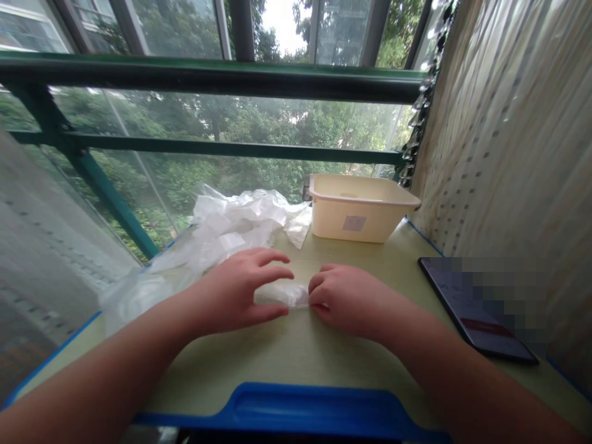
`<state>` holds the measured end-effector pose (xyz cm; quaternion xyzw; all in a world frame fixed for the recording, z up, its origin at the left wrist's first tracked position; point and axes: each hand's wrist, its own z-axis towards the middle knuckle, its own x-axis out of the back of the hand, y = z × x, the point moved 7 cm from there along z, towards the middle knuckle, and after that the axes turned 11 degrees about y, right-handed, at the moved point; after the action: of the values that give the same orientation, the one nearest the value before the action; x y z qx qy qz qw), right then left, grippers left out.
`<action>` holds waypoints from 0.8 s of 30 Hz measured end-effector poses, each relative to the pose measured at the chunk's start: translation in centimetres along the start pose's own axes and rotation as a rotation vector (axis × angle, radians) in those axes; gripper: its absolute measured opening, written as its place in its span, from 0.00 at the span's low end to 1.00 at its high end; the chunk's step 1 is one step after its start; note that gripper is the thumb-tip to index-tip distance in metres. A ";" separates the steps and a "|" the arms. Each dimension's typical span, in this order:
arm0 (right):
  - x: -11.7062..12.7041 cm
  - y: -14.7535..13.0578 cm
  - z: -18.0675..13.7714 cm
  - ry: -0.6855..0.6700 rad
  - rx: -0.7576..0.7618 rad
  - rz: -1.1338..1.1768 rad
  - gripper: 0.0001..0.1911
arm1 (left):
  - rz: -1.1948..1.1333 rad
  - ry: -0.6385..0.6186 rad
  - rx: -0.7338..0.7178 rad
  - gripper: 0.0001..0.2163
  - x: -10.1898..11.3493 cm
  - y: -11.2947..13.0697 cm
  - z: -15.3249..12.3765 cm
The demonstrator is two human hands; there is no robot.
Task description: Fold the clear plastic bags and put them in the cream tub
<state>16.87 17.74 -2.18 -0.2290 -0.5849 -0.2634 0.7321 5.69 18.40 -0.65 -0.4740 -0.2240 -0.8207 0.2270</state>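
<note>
The two hands are a little apart over the middle of the table. The right hand (349,299) pinches the right end of a small bunched piece of clear plastic (291,296), which lies low over the tabletop between the hands. The left hand (235,287) is spread, its thumb and fingers parted around the left part of the plastic; whether it touches is unclear.

The table (287,364) has a pale green top and a blue edge, with a blue molded recess (314,404) at the near side. Far left of the hands, a loose heap of crumpled, translucent bags (240,222) spreads toward the left edge. Just right of the heap, at the far side, stands a cream plastic bin (333,216) with a small label (354,223) on its near wall; its floor is hidden, so its contents cannot be told. A dark flat device (462,308) lies at the right, partly pixelated.

Beyond the table runs a green railing (222,77) before window panes, with trees (259,123) outside. Patterned curtains hang on the right (504,123) and left.
</note>
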 end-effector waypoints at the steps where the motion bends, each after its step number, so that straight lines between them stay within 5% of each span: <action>1: 0.0 0.1 0.0 -0.006 -0.009 0.007 0.11 | 0.008 -0.020 -0.035 0.13 -0.6 0.2 0.0; 7: 0.7 0.5 -0.5 -0.016 -0.080 0.041 0.10 | 0.005 -0.060 -0.086 0.08 -2.9 0.2 -0.1; 17: -0.2 1.7 0.3 0.124 -0.138 0.004 0.12 | -0.032 -0.011 0.003 0.09 -3.1 0.0 0.3; 24: -1.4 2.4 0.3 0.096 -0.167 0.146 0.11 | -0.138 -0.151 0.048 0.08 -2.3 -0.5 -0.1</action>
<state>17.95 19.93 -3.51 -0.3181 -0.5069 -0.2680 0.7550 6.34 19.05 -2.78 -0.5121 -0.2923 -0.7909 0.1638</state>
